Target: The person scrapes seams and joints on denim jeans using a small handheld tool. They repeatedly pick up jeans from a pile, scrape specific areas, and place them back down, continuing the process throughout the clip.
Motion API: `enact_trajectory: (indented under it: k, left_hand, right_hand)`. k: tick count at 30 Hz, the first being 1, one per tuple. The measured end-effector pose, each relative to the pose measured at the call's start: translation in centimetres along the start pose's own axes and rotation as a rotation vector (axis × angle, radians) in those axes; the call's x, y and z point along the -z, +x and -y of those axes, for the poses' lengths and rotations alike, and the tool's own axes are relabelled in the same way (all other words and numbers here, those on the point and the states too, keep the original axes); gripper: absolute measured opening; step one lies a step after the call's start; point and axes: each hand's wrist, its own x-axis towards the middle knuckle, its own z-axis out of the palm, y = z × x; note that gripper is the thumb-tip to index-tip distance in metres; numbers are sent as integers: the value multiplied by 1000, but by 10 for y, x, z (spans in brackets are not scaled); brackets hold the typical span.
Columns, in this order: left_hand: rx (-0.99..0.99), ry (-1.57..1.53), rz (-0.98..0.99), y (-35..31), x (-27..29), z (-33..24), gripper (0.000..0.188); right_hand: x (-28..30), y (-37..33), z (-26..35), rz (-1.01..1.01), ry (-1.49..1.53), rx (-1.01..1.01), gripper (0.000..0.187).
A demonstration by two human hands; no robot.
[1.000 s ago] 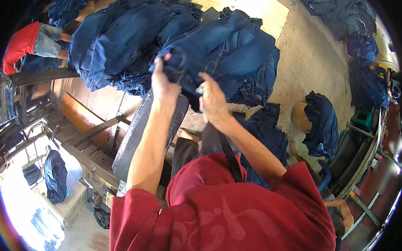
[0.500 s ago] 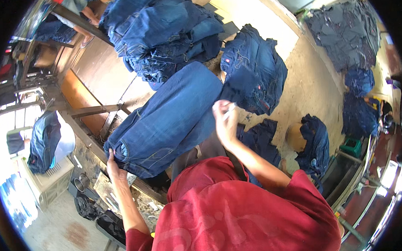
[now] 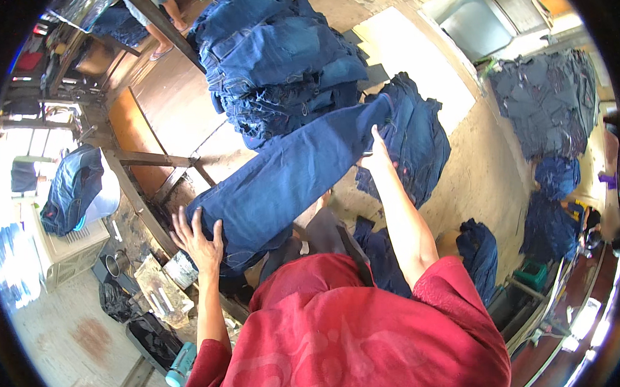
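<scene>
A pair of dark blue jeans lies across in front of me, one leg stretching up to the right over a smaller denim pile. My left hand rests on the left end of the jeans with its fingers spread. At the lower edge of the leg, near its far end, my right hand is closed on the cloth. A small thing shows by its fingers, too small to make out. What lies under the jeans is mostly hidden.
Behind the jeans rises a tall stack of folded jeans. Dark grey garments lie in a heap at the far right. A wooden frame stands at the left, near a beige plastic box. Another person's legs show at the top left.
The jeans now show a darker side, with a leg extended to the right. My right hand has moved up and right to that leg. The left hand's fingers have spread.
</scene>
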Motion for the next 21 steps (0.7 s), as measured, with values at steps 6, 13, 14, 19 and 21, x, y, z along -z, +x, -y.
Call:
enact_trajectory:
  k: [6,13,14,19,21]
  left_hand:
    - [10,2,138,27,-25,-38,60]
    - [3,-267,-47,57,-34,-129,49]
    - [-192,-461,12,60,-35,-159,49]
    - [-600,-278,323,62,-68,-282,82]
    - [-640,-269,278,58,-89,-292,81]
  right_hand:
    - [-22,21,121,-538,-44,338,57]
    - [-52,-14,197,-254,-59,793,31]
    - [-58,-32,206,-206,-51,869,25]
    - [-100,-140,210,-246,-215,1163,41]
    - [-108,-169,200,-337,-296,1211,44]
